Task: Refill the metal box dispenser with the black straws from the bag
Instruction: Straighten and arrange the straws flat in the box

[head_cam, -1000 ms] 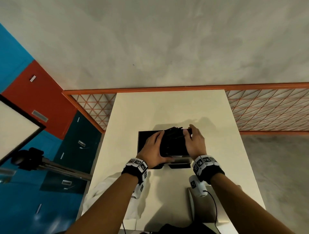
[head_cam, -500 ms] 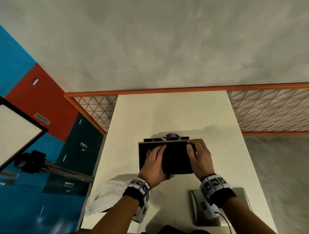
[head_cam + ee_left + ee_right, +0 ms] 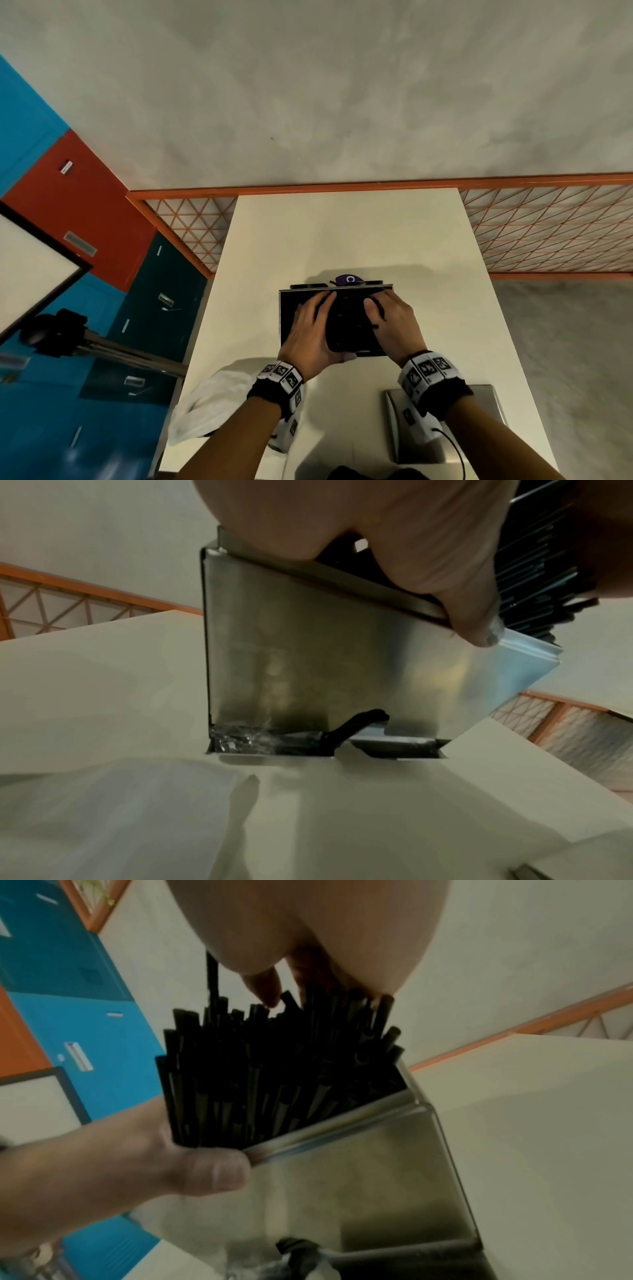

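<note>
The open-topped metal box dispenser [image 3: 282, 308] stands mid-table. A thick bundle of black straws [image 3: 349, 325] lies across its opening, partly sunk inside. My left hand [image 3: 315, 329] grips the bundle's left end, its fingers over the top and its thumb [image 3: 472, 610] at the box's near rim. My right hand [image 3: 394, 322] curls over the right end, and its fingertips [image 3: 263, 988] touch the straw ends [image 3: 281, 1069]. The left wrist view shows the shiny box wall [image 3: 308, 656] with a black lever [image 3: 359, 723] at its base. The white bag [image 3: 212, 404] lies crumpled at the near left.
A flat grey metal lid [image 3: 486, 407] lies on the table near my right wrist. A purple object [image 3: 347, 279] sits just behind the box. The cream table [image 3: 342, 233] ends at an orange mesh rail [image 3: 548, 233]. A tripod [image 3: 68, 335] stands to the left.
One second ago the bundle sat higher above the box. Both hands have brought it down into the opening; over the last half second they have barely moved.
</note>
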